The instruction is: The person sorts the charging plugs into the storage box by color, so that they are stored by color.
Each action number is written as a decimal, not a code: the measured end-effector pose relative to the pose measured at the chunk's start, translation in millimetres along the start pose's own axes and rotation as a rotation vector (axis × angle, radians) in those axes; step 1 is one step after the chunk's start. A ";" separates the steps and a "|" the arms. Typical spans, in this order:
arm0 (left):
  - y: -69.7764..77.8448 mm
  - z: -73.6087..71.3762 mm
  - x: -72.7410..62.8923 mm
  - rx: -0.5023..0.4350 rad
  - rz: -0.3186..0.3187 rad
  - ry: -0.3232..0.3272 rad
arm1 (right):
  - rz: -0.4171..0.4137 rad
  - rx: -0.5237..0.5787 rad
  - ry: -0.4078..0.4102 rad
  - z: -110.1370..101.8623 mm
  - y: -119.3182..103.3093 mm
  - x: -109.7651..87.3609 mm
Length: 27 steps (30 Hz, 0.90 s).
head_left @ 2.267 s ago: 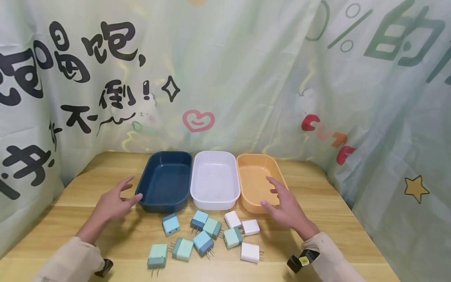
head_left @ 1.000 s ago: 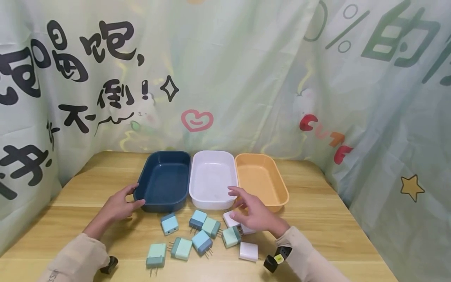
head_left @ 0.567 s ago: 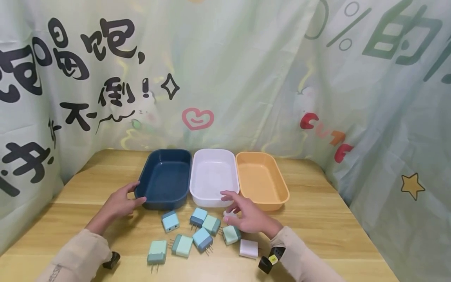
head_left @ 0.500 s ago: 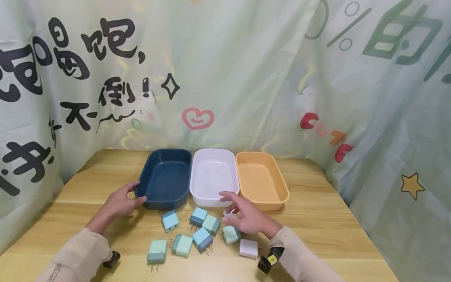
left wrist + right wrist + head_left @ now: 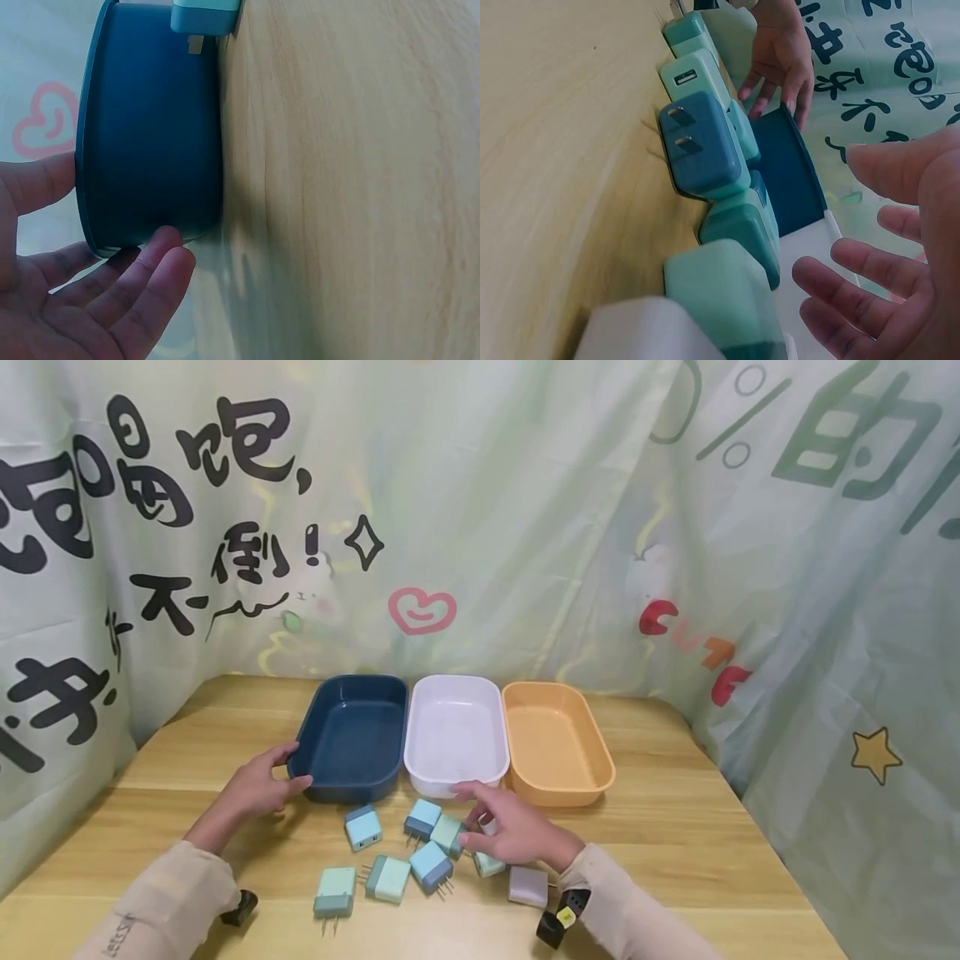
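Note:
My left hand [image 5: 258, 787] is at the left front corner of the dark blue tray [image 5: 352, 795], thumb and fingers loosely spread and touching its rim. In the left wrist view, the thumb meets the tray's rim [image 5: 82, 180]. My right hand [image 5: 510, 827] hovers over the charger plugs with fingers parted and nothing between them. Below it, a white charger [image 5: 487, 824] and a green charger [image 5: 489, 863] are partly hidden. Another white charger [image 5: 528, 887] lies by the wrist. Several blue and green chargers, such as this blue one [image 5: 431, 863], lie to the left.
A white tray [image 5: 456, 787] and an orange tray [image 5: 562, 797] stand beside the blue one in a row on the wooden table [image 5: 675, 827]. Behind them hangs a printed cloth [image 5: 510, 527]. Each wrist carries a small black camera [image 5: 551, 931].
My right hand has moved left and lower, from beside the orange tray to above the chargers. My left hand has shifted slightly right onto the blue tray's corner. The chargers lie where they were.

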<state>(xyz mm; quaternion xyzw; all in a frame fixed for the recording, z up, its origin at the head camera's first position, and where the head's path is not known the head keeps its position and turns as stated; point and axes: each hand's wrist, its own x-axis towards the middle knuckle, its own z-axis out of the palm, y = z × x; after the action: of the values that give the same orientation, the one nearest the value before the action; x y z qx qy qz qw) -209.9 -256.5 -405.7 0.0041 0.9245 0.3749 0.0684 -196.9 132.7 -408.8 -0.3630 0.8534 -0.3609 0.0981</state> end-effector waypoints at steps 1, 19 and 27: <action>0.7 -0.3 -0.1 -0.001 0.001 0.000 | -0.005 -0.001 -0.004 0.6 0.1 0.6; -0.4 2.2 0.0 -0.019 -0.008 0.009 | -0.112 0.113 -0.062 18.7 -6.3 14.4; -1.3 1.9 0.1 -0.007 -0.007 0.008 | -0.174 0.073 -0.118 24.7 -12.6 21.6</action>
<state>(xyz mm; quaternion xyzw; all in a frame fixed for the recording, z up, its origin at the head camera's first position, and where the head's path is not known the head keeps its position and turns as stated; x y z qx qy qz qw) -209.8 -256.1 -408.0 -0.0011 0.9235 0.3780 0.0661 -194.9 98.3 -415.9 -0.4526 0.7977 -0.3768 0.1296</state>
